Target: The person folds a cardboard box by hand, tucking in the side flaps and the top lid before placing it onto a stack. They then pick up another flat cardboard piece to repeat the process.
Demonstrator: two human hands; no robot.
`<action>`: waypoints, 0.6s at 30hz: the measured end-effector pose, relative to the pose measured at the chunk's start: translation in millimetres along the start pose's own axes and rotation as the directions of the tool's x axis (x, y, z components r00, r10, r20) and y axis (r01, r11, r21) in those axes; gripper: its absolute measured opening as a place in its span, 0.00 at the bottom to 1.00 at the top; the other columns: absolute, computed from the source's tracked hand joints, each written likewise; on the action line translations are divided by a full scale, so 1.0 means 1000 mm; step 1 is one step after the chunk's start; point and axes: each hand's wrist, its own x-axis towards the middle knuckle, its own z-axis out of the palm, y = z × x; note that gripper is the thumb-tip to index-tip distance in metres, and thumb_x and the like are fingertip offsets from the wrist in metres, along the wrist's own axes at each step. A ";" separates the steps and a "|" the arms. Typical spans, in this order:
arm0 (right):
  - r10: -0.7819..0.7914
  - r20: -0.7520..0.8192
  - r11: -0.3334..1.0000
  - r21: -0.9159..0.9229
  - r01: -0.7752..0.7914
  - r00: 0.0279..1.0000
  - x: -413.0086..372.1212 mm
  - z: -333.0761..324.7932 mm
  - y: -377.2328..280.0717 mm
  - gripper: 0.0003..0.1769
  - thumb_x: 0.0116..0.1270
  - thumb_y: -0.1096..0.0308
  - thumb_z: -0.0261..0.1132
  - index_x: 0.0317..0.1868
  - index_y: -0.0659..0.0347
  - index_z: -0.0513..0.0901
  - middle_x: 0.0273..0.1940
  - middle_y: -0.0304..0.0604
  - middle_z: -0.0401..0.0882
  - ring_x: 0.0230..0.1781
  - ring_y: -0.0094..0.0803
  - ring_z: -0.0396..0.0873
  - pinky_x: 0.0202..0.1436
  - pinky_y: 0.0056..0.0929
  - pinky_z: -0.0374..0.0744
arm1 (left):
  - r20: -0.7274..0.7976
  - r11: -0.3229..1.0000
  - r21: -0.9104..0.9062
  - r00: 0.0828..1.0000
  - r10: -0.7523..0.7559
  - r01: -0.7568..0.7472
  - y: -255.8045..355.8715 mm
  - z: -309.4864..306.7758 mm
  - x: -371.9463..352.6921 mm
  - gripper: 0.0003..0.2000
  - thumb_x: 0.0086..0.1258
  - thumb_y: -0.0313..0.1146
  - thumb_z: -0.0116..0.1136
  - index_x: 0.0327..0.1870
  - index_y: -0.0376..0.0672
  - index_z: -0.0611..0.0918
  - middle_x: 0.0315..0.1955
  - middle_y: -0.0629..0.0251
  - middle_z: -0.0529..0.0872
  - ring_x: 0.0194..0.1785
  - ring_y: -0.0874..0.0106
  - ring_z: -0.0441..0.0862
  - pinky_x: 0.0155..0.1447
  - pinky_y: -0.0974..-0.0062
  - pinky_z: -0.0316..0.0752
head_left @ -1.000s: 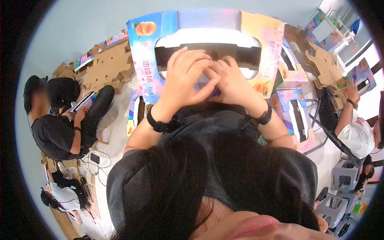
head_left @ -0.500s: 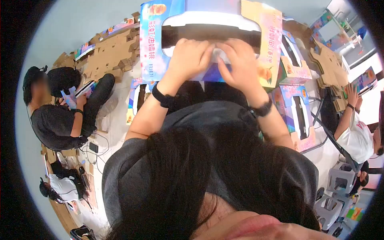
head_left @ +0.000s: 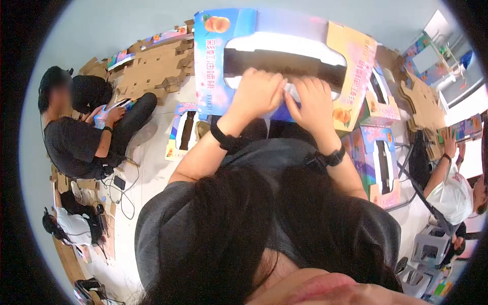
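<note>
A printed fruit carton (head_left: pixel 207 66) in blue, pink and yellow is in front of my body, with peaches and red lettering on its sides. Its top has a wide window edged in white, and a dark brown strip (head_left: pixel 284 65) lies across it. My left hand (head_left: pixel 257 94) curls its fingers over the window's near edge, thumb hidden. Close beside it, my right hand (head_left: pixel 311 97) bends its fingers over the same edge, with the thumb on the near side. The fingertips of both hands are partly hidden or blurred against the carton.
Similar cartons stand at right (head_left: pixel 377 160) and left (head_left: pixel 184 131). Flattened cardboard (head_left: pixel 152 71) is stacked behind at left, with more cardboard (head_left: pixel 424 104) at right. A seated person (head_left: pixel 76 147) handles printed card at left; another person (head_left: pixel 452 195) works at right. Cables (head_left: pixel 122 195) lie on the floor.
The whole view has shifted, so the carton and both hands appear lower and further right. My right hand's fingers have moved closer together, bent over the window edge; my left hand keeps its curled grip.
</note>
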 end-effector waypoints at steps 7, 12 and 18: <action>-0.130 -0.376 0.977 0.111 0.183 0.917 0.006 -0.050 -0.012 0.17 0.52 0.70 0.73 0.45 0.58 0.88 0.48 0.45 0.84 0.52 0.47 0.81 0.59 0.42 0.77 | -0.027 0.999 -0.001 0.999 0.038 -0.038 0.012 -0.006 -0.020 0.06 0.68 0.36 0.58 0.33 0.45 0.80 0.23 0.62 0.80 0.31 0.60 0.80 0.43 0.60 0.69; -0.095 -0.573 0.989 -0.151 0.009 0.814 0.043 -0.100 -0.004 0.16 0.60 0.66 0.69 0.50 0.56 0.87 0.58 0.45 0.83 0.62 0.49 0.77 0.69 0.47 0.69 | -0.140 0.998 -0.047 0.989 0.043 -0.050 0.022 -0.005 -0.031 0.05 0.68 0.35 0.58 0.32 0.46 0.81 0.24 0.65 0.81 0.30 0.63 0.79 0.42 0.63 0.70; -0.025 -0.363 0.941 -0.324 -0.101 0.932 0.047 -0.102 0.018 0.13 0.68 0.57 0.67 0.49 0.52 0.88 0.51 0.38 0.87 0.60 0.39 0.79 0.69 0.41 0.66 | -0.197 0.996 -0.053 0.978 0.065 -0.077 0.030 0.001 -0.056 0.05 0.66 0.36 0.60 0.32 0.46 0.82 0.25 0.68 0.81 0.30 0.66 0.78 0.41 0.66 0.69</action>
